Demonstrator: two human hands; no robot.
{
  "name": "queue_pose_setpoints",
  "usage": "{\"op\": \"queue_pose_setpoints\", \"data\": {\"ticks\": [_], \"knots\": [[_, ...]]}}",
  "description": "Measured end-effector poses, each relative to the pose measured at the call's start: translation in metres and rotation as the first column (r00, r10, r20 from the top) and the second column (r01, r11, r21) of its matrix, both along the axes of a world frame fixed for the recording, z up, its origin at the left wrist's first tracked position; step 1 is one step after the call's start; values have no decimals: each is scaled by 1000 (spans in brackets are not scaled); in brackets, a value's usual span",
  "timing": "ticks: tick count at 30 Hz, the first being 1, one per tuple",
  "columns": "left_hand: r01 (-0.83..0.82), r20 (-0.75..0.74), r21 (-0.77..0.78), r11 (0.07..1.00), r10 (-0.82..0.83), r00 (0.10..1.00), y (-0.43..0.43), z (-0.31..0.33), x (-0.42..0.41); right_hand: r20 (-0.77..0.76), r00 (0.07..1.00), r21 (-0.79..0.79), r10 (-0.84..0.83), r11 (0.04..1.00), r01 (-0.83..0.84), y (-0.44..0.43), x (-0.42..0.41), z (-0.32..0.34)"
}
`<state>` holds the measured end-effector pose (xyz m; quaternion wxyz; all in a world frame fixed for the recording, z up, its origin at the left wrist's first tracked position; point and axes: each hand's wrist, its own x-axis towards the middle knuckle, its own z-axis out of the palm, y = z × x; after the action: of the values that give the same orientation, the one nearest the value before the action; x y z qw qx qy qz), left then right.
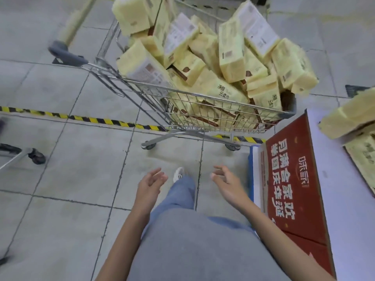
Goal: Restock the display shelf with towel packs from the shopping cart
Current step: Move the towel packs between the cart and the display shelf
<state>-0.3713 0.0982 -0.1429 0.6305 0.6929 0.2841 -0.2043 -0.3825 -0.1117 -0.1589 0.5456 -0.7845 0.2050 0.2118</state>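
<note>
Towel packs (231, 57) in pale yellow wrap lie heaped above the rim of the wire shopping cart (203, 118), which stands on the tiled floor over a yellow-and-black tape line (101, 120). The left grip (151, 184) and right grip (227, 183) hover short of the cart, both released, fingers loosely spread, holding nothing. At right, more packs (349, 120) rest on the white display shelf (332, 199), beside a red cardboard panel (290, 179).
</note>
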Motion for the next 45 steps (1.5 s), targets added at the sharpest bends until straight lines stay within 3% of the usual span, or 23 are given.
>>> {"op": "queue_pose_setpoints", "data": {"ticks": [4,10,15,17,19,22,26,32,42,45], "knots": [[14,106,-27,1000,-12,994,-4,24,101,103,990,1,-96,995,96,0,92,23],[8,306,-33,999,2,952,-3,67,226,256,964,21,-75,997,72,18,207,60],[-207,545,89,974,126,829,3,77,278,316,949,35,-8,999,-3,35,284,80],[-268,587,217,939,94,804,10,73,296,340,940,42,38,998,-55,41,315,86],[-225,559,418,880,-54,827,20,67,316,327,942,92,69,990,-104,49,347,94],[8,360,643,766,-312,880,34,62,340,260,962,166,82,978,-128,67,400,107],[202,223,715,669,-492,842,40,58,356,157,983,241,99,961,-135,96,461,116],[280,81,826,489,-594,800,40,53,369,46,999,294,-5,956,-9,117,510,119],[142,199,795,590,-476,857,40,46,362,-50,997,403,-56,912,72,115,524,115],[58,275,752,656,-394,877,41,47,360,-45,995,467,-84,879,95,100,518,110]]}}
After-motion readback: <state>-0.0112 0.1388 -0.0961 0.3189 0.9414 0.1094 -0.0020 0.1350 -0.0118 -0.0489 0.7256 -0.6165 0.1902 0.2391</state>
